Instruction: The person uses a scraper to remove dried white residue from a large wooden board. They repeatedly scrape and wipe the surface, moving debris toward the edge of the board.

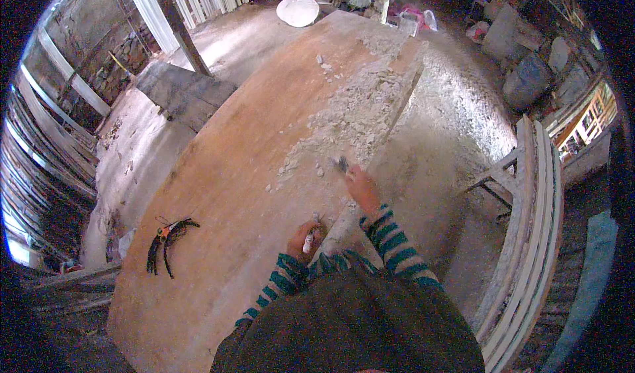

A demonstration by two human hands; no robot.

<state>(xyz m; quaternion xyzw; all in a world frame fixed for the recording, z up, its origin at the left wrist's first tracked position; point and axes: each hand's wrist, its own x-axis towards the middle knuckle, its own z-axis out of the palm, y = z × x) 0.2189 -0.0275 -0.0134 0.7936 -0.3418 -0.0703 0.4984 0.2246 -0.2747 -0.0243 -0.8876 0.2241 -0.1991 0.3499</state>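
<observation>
My right hand (pixel 362 189) is closed around a small dark tool (pixel 340 165), its forked-looking end pointing away to the left. Blur hides the tool's exact kind. Nearer to me, my left hand (pixel 304 239) is closed on a short whitish piece (pixel 308 243), held just above the near edge of the orange-brown tabletop (pixel 225 194). Past the dark tool, a spread of pale broken chips (pixel 350 121) covers the table's right part. A black tool with two curved handles and an orange patch (pixel 169 233) lies on the left side of the table.
To the right stands a rack or bench of long pale boards (pixel 529 240). A dark slab (pixel 178 88) sits beyond the table's left edge, near a post (pixel 175 25). A white round disc (pixel 297 11) lies at the far end. Barrel-like containers (pixel 529 82) stand at the far right.
</observation>
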